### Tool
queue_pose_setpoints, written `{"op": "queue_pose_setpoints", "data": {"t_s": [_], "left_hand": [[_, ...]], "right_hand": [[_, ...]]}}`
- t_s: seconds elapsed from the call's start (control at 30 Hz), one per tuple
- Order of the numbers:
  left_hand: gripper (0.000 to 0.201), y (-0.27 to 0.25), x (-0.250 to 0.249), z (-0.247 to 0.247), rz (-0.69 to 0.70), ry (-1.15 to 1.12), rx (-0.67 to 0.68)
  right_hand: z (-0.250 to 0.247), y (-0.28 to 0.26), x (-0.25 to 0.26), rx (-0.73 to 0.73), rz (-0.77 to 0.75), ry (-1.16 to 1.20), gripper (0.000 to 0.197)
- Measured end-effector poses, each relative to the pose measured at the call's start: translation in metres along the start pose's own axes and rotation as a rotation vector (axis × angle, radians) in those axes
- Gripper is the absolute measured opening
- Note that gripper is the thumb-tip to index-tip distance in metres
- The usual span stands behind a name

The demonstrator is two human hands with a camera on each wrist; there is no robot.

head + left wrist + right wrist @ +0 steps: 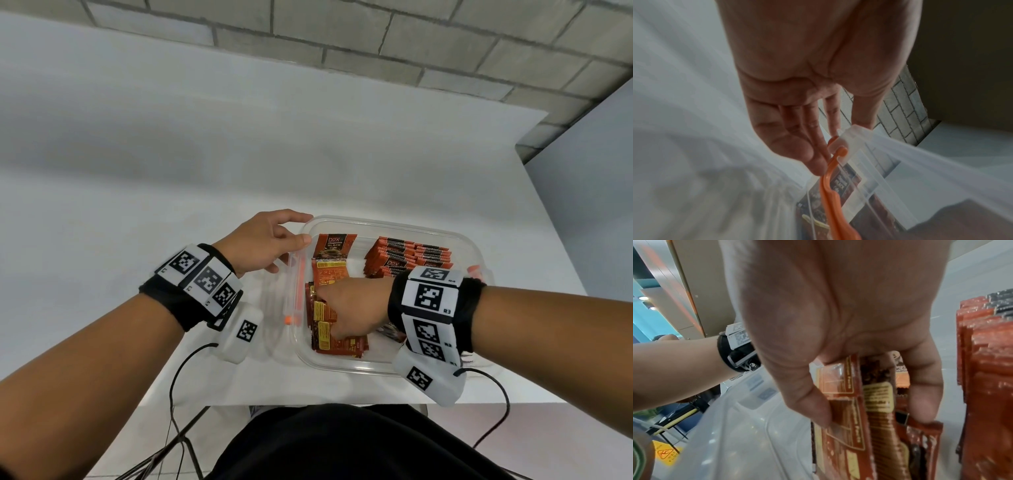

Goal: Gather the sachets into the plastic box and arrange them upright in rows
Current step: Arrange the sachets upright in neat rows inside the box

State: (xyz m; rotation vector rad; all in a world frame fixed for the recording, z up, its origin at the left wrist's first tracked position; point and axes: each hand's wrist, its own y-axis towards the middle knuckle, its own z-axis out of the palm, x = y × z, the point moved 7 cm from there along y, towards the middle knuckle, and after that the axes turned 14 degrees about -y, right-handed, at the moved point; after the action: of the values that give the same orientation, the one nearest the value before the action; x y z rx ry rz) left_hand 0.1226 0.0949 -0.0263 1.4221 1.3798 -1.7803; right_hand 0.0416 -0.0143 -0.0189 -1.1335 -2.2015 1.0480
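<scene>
A clear plastic box (394, 223) stands on the white table near its front edge. Red-orange coffee sachets stand upright in a row (411, 257) at its back right. Two more sachets (331, 260) lie flat at the back left. My right hand (871, 415) reaches into the near left of the box and grips a bundle of sachets (879, 443) between thumb and fingers. My left hand (301, 229) rests at the box's far left corner, fingers straight along the orange latch (830, 186), thumb by the rim.
The white table (171, 205) stretches far to the left and back. Its right edge runs close beside the box, and a second orange latch (474, 270) sits there. Black cables (178, 370) hang off the front edge. A grey brick wall (376, 34) lies beyond.
</scene>
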Motion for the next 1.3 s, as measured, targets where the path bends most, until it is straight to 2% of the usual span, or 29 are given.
{"op": "queue_pose_setpoints", "data": {"t_s": [0.2, 0.3, 0.37, 0.4, 0.47, 0.57, 0.7, 0.83, 0.93, 1.0, 1.1, 1.13, 1.23, 1.3], "left_hand": [[0.044, 0.000, -0.004, -0.001, 0.005, 0.029, -0.004], [0.050, -0.007, -0.012, -0.002, 0.013, 0.132, -0.026], [0.057, -0.016, -0.027, -0.007, 0.086, 0.303, -0.091], [0.059, -0.022, -0.038, -0.011, 0.143, 0.338, -0.142], [0.059, -0.035, -0.059, -0.010, 0.227, 0.235, -0.191], [0.067, -0.047, -0.076, 0.014, 0.263, 0.052, -0.074], [0.078, -0.045, -0.083, 0.063, 0.266, -0.053, 0.186], [0.055, -0.036, -0.077, 0.114, -0.011, -0.594, 0.476], [0.039, -0.036, -0.076, 0.140, -0.154, -0.807, 0.632], [0.035, -0.031, -0.077, 0.147, -0.154, -0.860, 0.635], [0.038, -0.025, -0.073, 0.150, -0.156, -0.886, 0.591], [0.040, -0.023, -0.073, 0.151, -0.159, -0.891, 0.585], [0.043, -0.021, -0.071, 0.151, -0.139, -0.922, 0.566], [0.045, -0.018, -0.070, 0.150, -0.111, -0.966, 0.547]], "right_hand": [[0.002, 0.001, 0.000, 0.007, -0.014, -0.053, 0.034], [-0.004, -0.012, -0.004, -0.023, -0.031, -0.012, 0.039], [-0.019, -0.030, -0.018, -0.093, -0.010, 0.107, 0.044], [-0.028, -0.040, -0.029, -0.152, -0.002, 0.185, 0.038], [-0.046, -0.061, -0.054, -0.329, 0.015, 0.376, 0.022], [-0.061, -0.096, -0.083, -0.560, -0.015, 0.736, 0.017], [-0.059, -0.125, -0.088, -0.661, -0.110, 0.939, 0.027], [-0.051, -0.131, -0.082, -0.741, -0.142, 1.010, 0.027], [-0.044, -0.134, -0.080, -0.807, -0.080, 0.963, 0.028], [-0.039, -0.134, -0.080, -0.831, -0.014, 0.910, 0.032], [-0.032, -0.135, -0.089, -0.875, 0.173, 0.634, 0.053], [-0.030, -0.136, -0.094, -0.899, 0.222, 0.614, 0.060], [-0.021, -0.140, -0.104, -0.973, 0.265, 0.726, 0.076], [-0.016, -0.141, -0.108, -1.018, 0.284, 0.770, 0.078]]}}
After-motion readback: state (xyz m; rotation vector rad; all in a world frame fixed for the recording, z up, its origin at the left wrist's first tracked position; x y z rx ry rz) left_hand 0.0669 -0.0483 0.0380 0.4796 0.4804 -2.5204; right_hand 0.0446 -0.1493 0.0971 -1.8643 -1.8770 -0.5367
